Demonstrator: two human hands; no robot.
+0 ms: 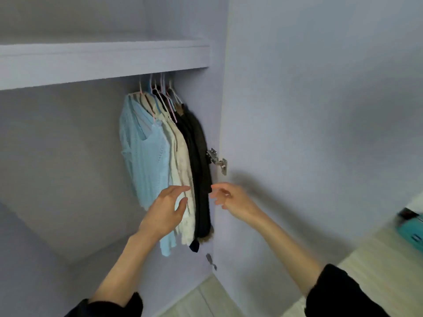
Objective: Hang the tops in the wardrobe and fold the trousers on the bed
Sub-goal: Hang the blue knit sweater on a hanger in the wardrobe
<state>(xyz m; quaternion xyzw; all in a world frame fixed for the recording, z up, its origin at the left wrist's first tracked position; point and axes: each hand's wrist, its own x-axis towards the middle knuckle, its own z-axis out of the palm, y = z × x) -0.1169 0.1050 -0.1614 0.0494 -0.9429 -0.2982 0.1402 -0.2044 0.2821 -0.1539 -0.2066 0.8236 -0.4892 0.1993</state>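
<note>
Both hands empty at the wardrobe; tops hung, trousers not in view.

Dark sleeves sit nearest my view. Beyond them, my left hand [168, 208] reaches toward the hanging tops [160, 156], fingers relaxed and spread, gripping nothing; contact with the cream garment cannot be confirmed. My right hand [225, 197] hovers just beside the dark garment [199, 170], fingers loosely curled, also holding nothing. Further in, the tops hang on hangers [160, 92] below the shelf [103, 62] of the wardrobe [57, 145], bunched against the hinge [217, 160] side. Judgement: hanging looks largely complete. Neither bed nor trousers is visible, so folding status is unknown.
</note>
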